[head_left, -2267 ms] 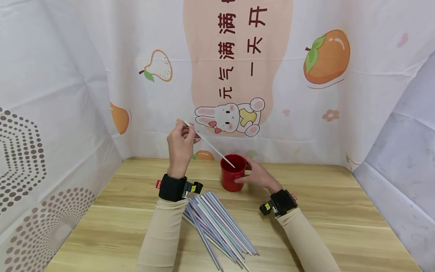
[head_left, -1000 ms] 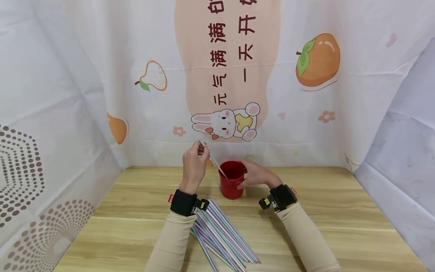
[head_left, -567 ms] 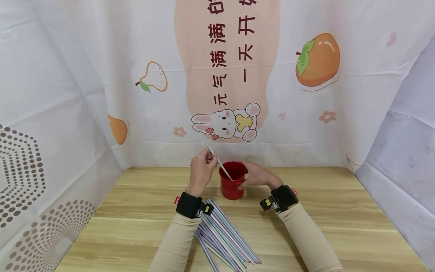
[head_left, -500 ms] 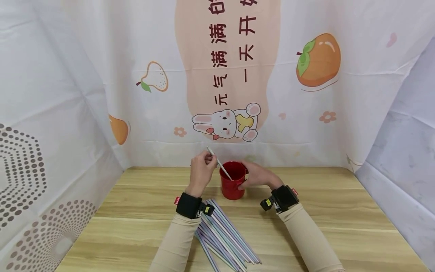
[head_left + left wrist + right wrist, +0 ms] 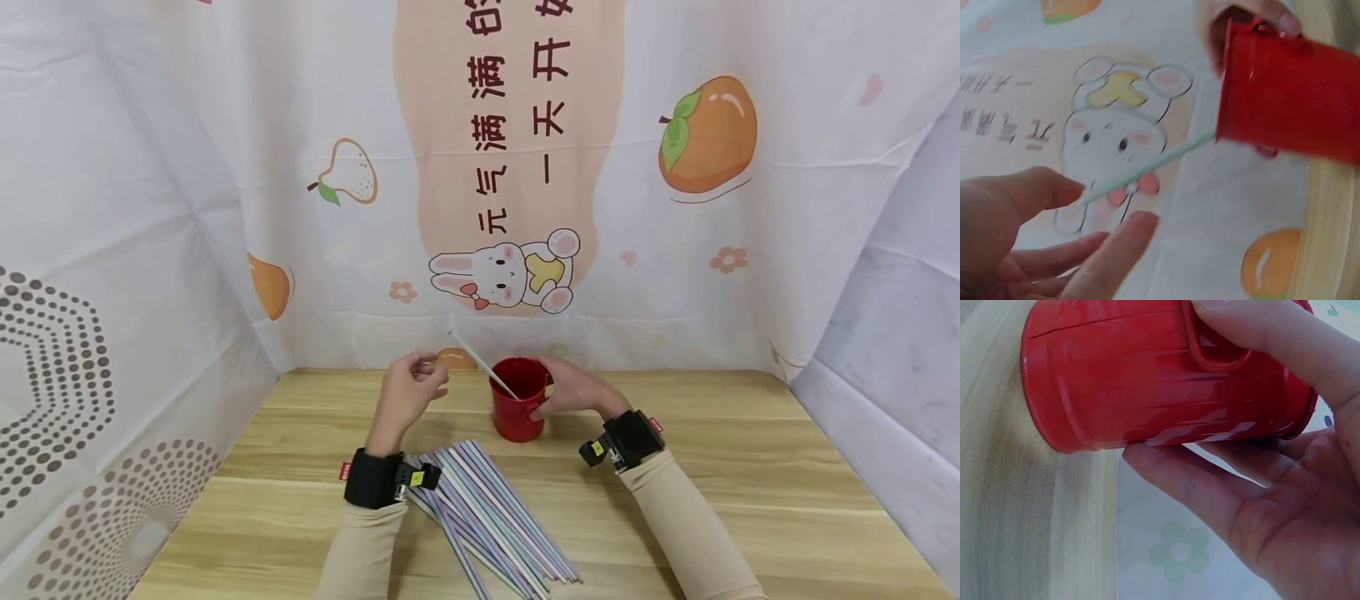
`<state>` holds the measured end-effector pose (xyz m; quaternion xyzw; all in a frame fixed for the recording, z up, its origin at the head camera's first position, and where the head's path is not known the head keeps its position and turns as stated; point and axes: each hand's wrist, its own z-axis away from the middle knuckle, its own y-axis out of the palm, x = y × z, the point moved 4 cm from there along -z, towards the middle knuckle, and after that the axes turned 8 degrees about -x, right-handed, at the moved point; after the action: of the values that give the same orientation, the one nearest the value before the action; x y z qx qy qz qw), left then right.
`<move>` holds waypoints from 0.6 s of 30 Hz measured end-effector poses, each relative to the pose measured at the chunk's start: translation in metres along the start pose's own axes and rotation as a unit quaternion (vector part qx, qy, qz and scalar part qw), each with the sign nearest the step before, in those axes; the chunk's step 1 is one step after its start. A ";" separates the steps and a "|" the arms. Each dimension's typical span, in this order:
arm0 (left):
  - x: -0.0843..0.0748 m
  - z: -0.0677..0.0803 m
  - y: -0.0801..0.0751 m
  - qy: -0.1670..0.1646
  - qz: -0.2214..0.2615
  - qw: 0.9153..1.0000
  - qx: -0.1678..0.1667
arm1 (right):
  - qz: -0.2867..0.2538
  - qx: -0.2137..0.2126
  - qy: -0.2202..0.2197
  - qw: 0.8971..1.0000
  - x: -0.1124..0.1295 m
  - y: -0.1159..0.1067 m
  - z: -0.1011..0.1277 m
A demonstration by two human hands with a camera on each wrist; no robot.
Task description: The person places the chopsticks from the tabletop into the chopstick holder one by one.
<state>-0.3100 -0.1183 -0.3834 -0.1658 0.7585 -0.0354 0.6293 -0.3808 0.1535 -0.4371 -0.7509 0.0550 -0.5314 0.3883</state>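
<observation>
A red mug (image 5: 517, 421) with a handle stands upright near the back of the table. My right hand (image 5: 576, 388) grips it from the right; in the right wrist view, the thumb lies over the handle (image 5: 1222, 361) and the fingers spread along the wall. One pale green straw (image 5: 472, 354) leans in the mug, its upper end sticking out to the left and its lower end inside. To the left of it, my left hand (image 5: 408, 387) holds nothing, its fingers relaxed and thumb apart. In the left wrist view, the straw's free end shows just beyond the thumb tip.
A loose pile of pastel straws (image 5: 495, 517) lies on the wooden table (image 5: 675, 500) in front of the mug, partly overlapped by the left wrist's camera (image 5: 423, 477). Behind the table hangs a printed white cloth (image 5: 645, 317), close to the mug.
My left hand has lowered the straw into the mug, let go of it and drawn back to the left. The right hand keeps its grip on the mug.
</observation>
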 end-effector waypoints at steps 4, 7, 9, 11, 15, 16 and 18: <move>0.008 0.009 -0.022 -0.025 -0.076 0.997 0.017 | 0.003 0.001 0.000 1.000 -0.001 0.001 0.000; 0.015 0.016 -0.033 -0.048 -0.141 0.988 0.046 | 0.001 0.000 0.000 1.000 -0.001 0.001 0.000; 0.020 0.021 -0.038 -0.066 -0.185 0.978 0.067 | -0.001 -0.002 0.005 1.000 -0.002 0.000 0.000; 0.026 0.026 -0.040 -0.081 -0.230 0.966 0.084 | 0.000 -0.002 0.008 1.000 -0.001 -0.001 0.000; 0.038 0.035 -0.041 -0.092 -0.302 0.944 0.098 | 0.004 0.001 0.014 1.000 -0.001 -0.001 -0.001; 0.041 0.037 -0.040 -0.088 -0.314 0.940 0.099 | 0.004 0.003 0.012 1.000 0.000 0.000 -0.001; 0.047 0.043 -0.039 -0.084 -0.321 0.938 0.097 | 0.005 0.005 0.014 1.000 0.000 0.001 -0.002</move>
<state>-0.2676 -0.1618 -0.4261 -0.3408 0.6022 -0.2952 0.6588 -0.3820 0.1511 -0.4373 -0.7415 0.0615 -0.5399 0.3936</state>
